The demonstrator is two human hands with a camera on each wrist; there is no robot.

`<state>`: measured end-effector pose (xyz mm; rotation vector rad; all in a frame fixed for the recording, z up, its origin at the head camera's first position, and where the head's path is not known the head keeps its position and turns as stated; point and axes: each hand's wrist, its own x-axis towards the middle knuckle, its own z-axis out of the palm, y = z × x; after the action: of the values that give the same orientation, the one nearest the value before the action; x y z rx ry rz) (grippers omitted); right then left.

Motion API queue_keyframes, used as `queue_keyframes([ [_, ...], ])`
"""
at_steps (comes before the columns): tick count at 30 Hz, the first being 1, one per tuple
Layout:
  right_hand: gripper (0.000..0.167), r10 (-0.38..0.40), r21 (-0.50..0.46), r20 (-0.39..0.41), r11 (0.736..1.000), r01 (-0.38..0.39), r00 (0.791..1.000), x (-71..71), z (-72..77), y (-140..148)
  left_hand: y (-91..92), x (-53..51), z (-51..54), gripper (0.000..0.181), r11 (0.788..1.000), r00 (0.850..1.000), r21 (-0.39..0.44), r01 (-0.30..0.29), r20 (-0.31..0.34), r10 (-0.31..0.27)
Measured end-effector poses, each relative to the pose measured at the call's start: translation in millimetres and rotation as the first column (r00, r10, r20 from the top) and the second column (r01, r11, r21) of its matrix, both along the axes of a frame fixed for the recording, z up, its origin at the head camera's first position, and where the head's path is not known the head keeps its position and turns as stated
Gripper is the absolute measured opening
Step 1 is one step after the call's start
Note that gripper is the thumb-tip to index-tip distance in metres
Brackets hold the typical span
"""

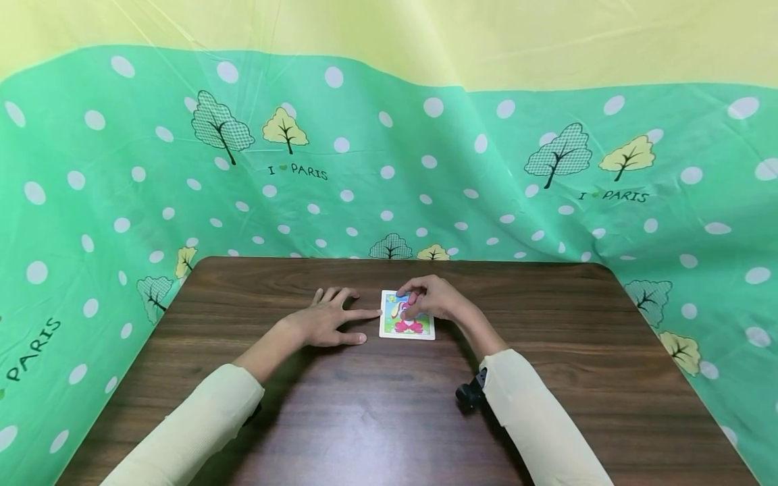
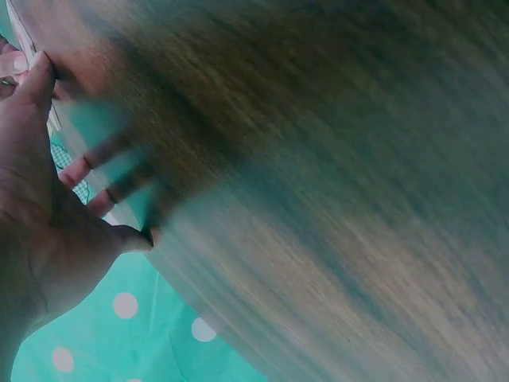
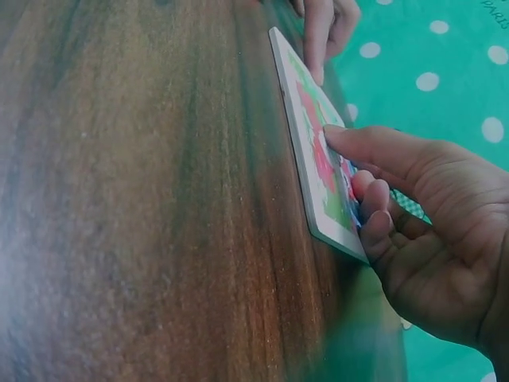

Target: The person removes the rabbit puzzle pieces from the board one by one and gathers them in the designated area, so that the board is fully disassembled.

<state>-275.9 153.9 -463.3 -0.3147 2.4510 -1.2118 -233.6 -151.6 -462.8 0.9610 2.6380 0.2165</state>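
A square, white-bordered picture board (image 1: 408,327) with a pink figure on green and blue lies flat on the brown table. My left hand (image 1: 328,318) rests on the table to its left, fingers spread, the index fingertip touching the left edge. Over the board's upper right part is my right hand (image 1: 433,298), its thumb and bent fingers on the picture. In the right wrist view the thumb of my right hand (image 3: 437,215) touches the surface of the board (image 3: 318,159), the other fingers curled near its edge. The left wrist view shows my left hand (image 2: 56,215) with fingers spread.
The dark wood table (image 1: 365,418) extends around the board on all sides. Behind it hangs a green and yellow cloth (image 1: 365,148) with white dots and trees. A black wrist device (image 1: 471,393) sits at the right sleeve.
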Motion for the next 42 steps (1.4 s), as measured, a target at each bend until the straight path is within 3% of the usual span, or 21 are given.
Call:
queue_keyframes([
  [18,0.047,-0.013,-0.01,0.023,1.0,0.013,1.0,3.8,3.6,-6.2,-3.5,4.2,-6.2,0.061,1.0,0.998,-0.002,0.017,-0.055,-0.017],
  [42,0.048,-0.075,-0.019,0.03,0.997,0.076,0.997,5.7,6.8,-10.5,-2.5,4.0,-4.9,0.06,1.0,0.999,0.002,0.017,-0.048,-0.017],
])
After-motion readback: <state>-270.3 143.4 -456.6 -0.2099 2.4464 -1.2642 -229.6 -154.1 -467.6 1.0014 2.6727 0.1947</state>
